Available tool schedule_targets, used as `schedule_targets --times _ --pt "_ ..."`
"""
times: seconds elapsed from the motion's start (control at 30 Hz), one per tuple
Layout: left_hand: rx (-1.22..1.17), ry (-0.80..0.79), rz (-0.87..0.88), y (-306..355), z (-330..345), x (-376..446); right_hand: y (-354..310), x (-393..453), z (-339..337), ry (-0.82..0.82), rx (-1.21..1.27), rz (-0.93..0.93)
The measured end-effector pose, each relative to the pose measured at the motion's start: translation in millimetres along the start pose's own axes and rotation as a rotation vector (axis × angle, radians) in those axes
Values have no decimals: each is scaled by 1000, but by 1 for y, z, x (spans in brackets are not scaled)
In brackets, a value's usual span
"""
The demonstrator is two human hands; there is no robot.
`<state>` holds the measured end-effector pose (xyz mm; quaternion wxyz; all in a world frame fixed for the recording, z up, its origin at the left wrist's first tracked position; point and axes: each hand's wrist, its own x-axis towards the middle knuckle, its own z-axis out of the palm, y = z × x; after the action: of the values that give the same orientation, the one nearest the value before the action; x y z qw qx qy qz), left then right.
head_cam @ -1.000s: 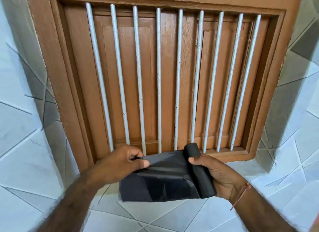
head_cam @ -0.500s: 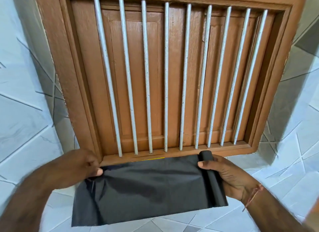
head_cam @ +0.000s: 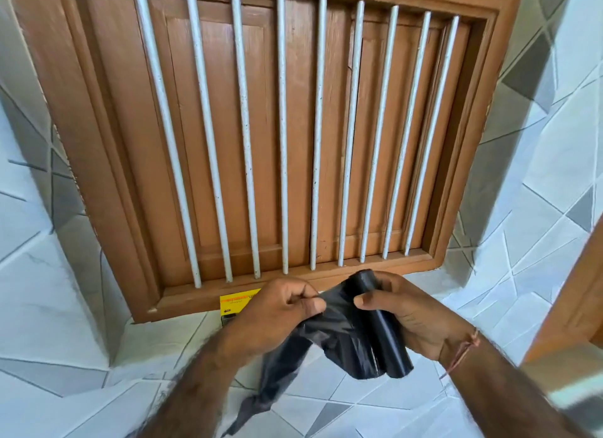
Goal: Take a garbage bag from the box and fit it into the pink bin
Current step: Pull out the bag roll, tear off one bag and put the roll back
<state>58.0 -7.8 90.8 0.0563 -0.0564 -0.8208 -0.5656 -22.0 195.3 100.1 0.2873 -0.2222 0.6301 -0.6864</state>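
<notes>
Two hands at work, close together before a barred wooden window (head_cam: 284, 137). Right hand (head_cam: 401, 313): grip clenched round the black bag roll (head_cam: 378, 326), bracing it. Left hand (head_cam: 277, 310): pinching the unrolled garbage bag (head_cam: 290, 356) beside the roll, likely to tear it free; its tail hangs loose. Yellow box (head_cam: 236, 302): on the tiled ledge, behind the left hand. Pink bin: not in view.

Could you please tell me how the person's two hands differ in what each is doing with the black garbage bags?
The right hand wraps around the rolled-up bags; the left hand pinches the loose bag, which hangs crumpled below. The right wrist wears a thread band; the left wrist is bare. Both hands grip black plastic, close together.
</notes>
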Motion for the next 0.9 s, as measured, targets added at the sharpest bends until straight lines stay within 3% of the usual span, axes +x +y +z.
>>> schedule_targets --times 0.13,0.23,0.53,0.67,0.83,0.9 --pt "174 58 -26 12 16 4 11 -1 -18 124 90 58" --pt "204 106 -84 18 30 10 11 -4 -33 101 119 39" --pt "350 278 -132 19 96 32 13 4 -66 363 -140 -143" --pt "422 448 -104 20 109 28 20 12 -64 405 -120 -180" --pt "382 726 -124 13 94 -3 9 23 -98 649 194 -120" --pt "440 701 -157 4 72 -23 4 20 -107 696 226 -160"
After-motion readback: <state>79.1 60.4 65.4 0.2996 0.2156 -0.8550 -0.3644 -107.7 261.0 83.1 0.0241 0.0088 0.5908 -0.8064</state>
